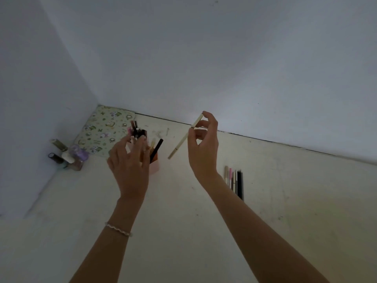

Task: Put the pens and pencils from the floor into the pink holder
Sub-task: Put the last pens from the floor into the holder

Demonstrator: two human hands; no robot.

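The pink holder (154,165) stands on the pale floor, mostly hidden behind my left hand (130,164). Several pens and pencils stick up out of it. My left hand is spread over the holder's near side, fingers apart among the pen tops; whether it grips anything I cannot tell. My right hand (204,148) is raised to the right of the holder and pinches a cream-coloured pen (184,138), which slants down-left toward the holder. Several more pens and pencils (235,181) lie side by side on the floor to the right, below my right wrist.
A floral-patterned pad (102,129) lies in the room's corner behind the holder. A cluster of small bottles (67,155) stands against the left wall. White walls meet the floor at the back and left.
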